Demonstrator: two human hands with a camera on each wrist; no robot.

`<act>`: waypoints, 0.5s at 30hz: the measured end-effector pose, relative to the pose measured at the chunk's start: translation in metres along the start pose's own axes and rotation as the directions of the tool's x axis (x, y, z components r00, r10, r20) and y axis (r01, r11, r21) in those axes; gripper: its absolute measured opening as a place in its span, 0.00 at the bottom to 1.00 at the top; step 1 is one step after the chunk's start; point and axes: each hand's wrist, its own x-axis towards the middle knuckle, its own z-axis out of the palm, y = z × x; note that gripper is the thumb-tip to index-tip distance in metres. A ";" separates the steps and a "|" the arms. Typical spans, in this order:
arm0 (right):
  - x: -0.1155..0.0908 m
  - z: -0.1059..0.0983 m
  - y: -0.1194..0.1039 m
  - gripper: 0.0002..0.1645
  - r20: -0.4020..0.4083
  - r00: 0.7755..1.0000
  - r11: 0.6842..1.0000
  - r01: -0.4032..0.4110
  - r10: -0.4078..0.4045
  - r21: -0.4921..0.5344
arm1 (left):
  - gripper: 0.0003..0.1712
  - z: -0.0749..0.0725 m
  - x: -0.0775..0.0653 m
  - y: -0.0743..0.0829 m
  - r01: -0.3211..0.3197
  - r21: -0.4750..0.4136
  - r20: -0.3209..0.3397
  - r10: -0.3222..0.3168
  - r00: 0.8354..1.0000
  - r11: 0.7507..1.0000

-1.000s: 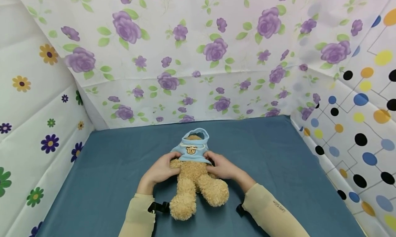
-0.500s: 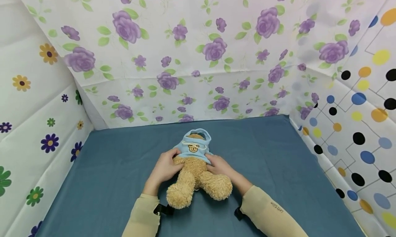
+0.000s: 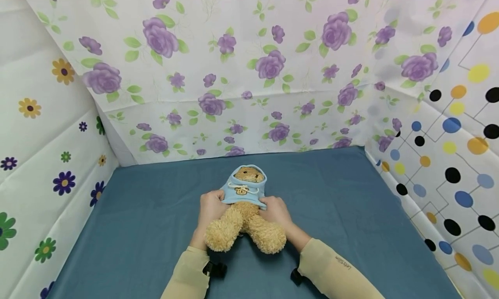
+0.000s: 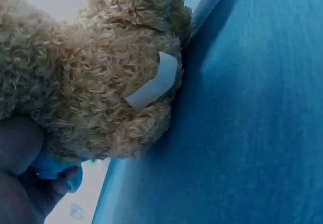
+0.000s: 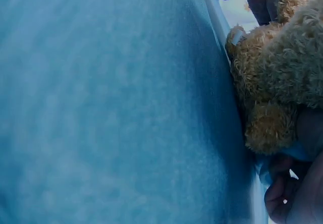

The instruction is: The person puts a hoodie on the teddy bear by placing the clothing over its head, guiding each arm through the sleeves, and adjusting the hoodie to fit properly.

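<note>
A curly tan teddy bear (image 3: 245,214) lies on its back, legs spread toward the person. Its upper body is inside a light blue hooded top (image 3: 243,194) with a white drawstring and a small bear print. Part of the bear's face (image 3: 249,174) shows through the neck opening; its arms are hidden. My left hand (image 3: 210,212) pinches the hem at one side, and my right hand (image 3: 277,214) pinches it at the other. In the left wrist view, a white tag (image 4: 155,82) sticks out of the fur, and blue cloth (image 4: 53,167) shows at my fingers.
A blue-grey cloth (image 3: 148,229) covers the table. White curtains with purple roses (image 3: 269,65) rise behind it, with a daisy-print sheet (image 3: 62,182) on the left and a dotted sheet (image 3: 454,175) on the right. Black straps (image 3: 214,269) circle both wrists.
The top's neck opening has slid down over the head, so part of the face now shows. Both hands have curled tighter at the hem, and the bear's legs have risen slightly.
</note>
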 end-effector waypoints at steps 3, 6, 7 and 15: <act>0.002 -0.005 0.005 0.07 0.019 0.999 0.998 0.046 -0.047 0.052 | 0.33 -0.008 0.000 -0.001 0.064 -0.006 0.040 -0.064 0.997 0.998; 0.004 -0.015 0.013 0.11 0.074 0.987 0.985 0.135 -0.143 0.107 | 0.25 -0.018 -0.001 -0.006 0.134 -0.025 0.115 -0.130 0.985 0.991; 0.004 -0.019 0.014 0.10 0.099 0.979 0.980 0.167 -0.178 0.110 | 0.22 -0.021 -0.001 -0.008 0.153 -0.032 0.147 -0.147 0.978 0.988; 0.014 -0.013 0.010 0.18 0.145 0.964 0.973 0.229 -0.223 -0.023 | 0.16 -0.031 -0.002 -0.016 0.230 -0.108 0.284 -0.192 0.939 0.967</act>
